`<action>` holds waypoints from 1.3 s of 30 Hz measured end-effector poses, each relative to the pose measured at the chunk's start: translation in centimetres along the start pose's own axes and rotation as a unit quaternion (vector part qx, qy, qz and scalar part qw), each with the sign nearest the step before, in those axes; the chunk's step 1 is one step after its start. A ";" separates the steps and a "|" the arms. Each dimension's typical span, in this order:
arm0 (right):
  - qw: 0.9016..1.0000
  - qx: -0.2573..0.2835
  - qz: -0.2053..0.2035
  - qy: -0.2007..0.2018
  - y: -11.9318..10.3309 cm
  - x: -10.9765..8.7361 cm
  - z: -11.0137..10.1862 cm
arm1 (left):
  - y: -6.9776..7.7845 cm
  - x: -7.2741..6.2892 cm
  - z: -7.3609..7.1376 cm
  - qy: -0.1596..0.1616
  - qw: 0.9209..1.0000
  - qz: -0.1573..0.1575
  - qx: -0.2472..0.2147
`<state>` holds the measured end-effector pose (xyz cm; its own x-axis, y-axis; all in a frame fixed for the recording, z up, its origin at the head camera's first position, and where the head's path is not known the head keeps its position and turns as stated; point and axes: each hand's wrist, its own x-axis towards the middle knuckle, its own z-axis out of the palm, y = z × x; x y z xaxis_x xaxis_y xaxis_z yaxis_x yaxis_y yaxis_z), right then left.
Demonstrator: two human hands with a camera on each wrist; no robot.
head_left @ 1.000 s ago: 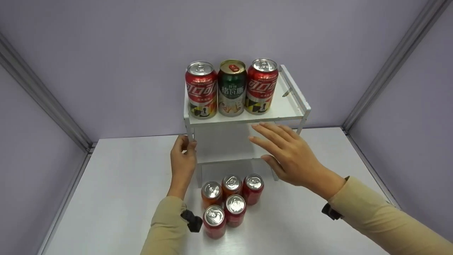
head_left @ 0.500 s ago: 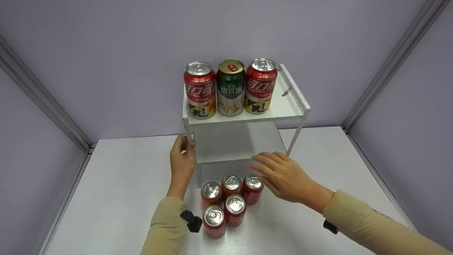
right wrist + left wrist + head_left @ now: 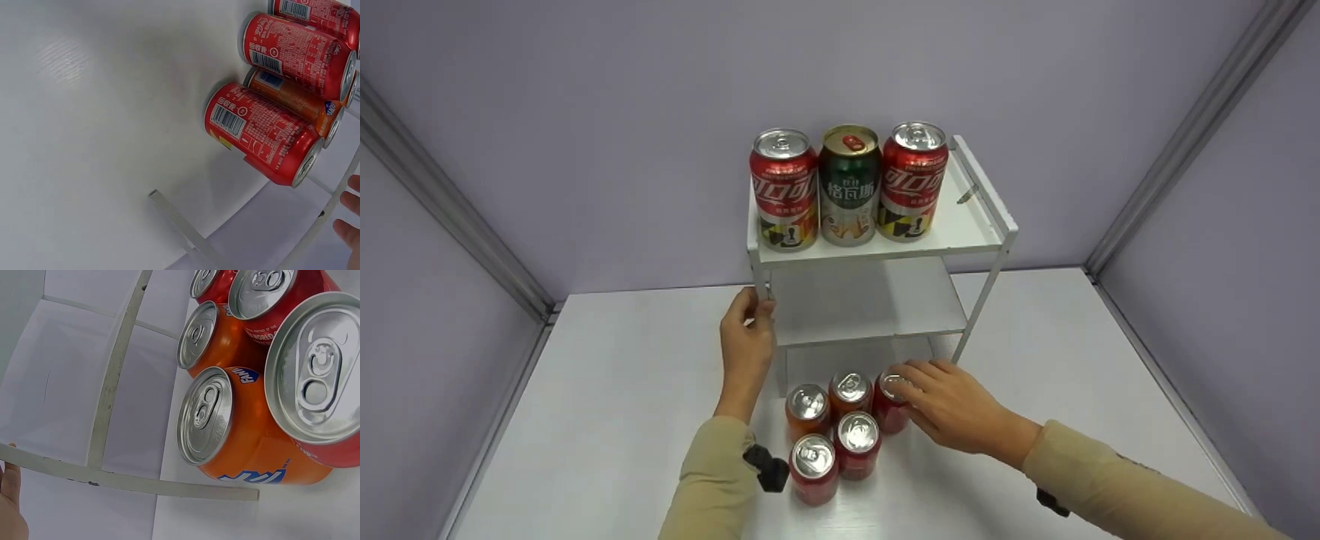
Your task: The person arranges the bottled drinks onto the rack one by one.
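The person's left hand [image 3: 748,337] grips the near left leg [image 3: 169,487] of a white rack [image 3: 870,300], thumb and fingers bent round it. The right hand [image 3: 956,409], fingers parted, loosely bent and holding nothing, hovers at the top of the far right red can [image 3: 889,416], upright on the table [image 3: 622,412] beside two orange cans [image 3: 259,439] and two other red cans [image 3: 814,487]; three cans [image 3: 847,199] fill the top shelf's left part [image 3: 960,217]

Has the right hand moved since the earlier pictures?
Yes, down in the head view: against the rack, the right hand went from just below the top shelf to the rightmost lower can.
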<state>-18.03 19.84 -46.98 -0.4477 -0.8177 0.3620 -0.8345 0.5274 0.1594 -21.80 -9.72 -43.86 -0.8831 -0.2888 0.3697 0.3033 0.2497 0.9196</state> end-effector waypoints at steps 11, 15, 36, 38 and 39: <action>0.998 -0.018 0.036 -0.048 0.7 0.4 1.8 | -0.2 -0.1 0.2 0.024 1.000 0.015 0.013; 0.997 -0.022 0.043 -0.062 0.9 0.8 2.3 | -0.2 -0.2 0.3 0.025 0.999 0.027 0.020; 0.980 0.052 0.152 -0.122 -0.5 1.5 4.9 | -0.3 -0.5 0.8 0.065 0.996 0.040 0.051; 0.976 0.062 0.174 -0.115 -0.7 1.6 5.1 | -0.4 -0.5 0.8 0.064 0.996 0.038 0.050; 0.974 0.067 0.185 -0.112 -0.9 1.6 5.2 | -0.4 -0.5 0.8 0.064 0.996 0.038 0.051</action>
<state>-19.70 16.84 -51.29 -0.7713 -0.6158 0.1607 -0.6313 0.7722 -0.0712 -21.77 -8.89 -44.48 -0.8037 -0.3793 0.4584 0.3244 0.3665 0.8720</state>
